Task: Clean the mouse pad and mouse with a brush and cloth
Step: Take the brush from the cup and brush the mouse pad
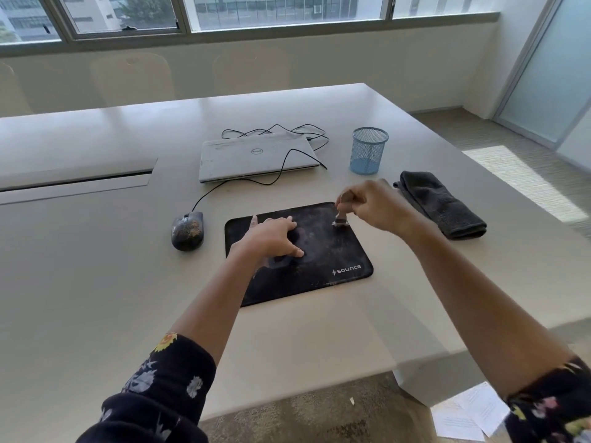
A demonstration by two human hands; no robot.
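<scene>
Nearest, floral sleeves [166,388] reaching out over the table's [96,282] near edge. Left hand [271,239] pressing flat, fingers spread, on the dusty mouse pad [335,260]; right hand [372,204] clamped on the brush [341,212], standing nearly upright, bristles down at the pad's far right corner. Risking dust flicked toward the cloth [443,204] lying right, or the pad sliding should the pressing ease. Pad's long axis running left-right, logo near right; mouse [188,231] waiting left, soiled.
</scene>
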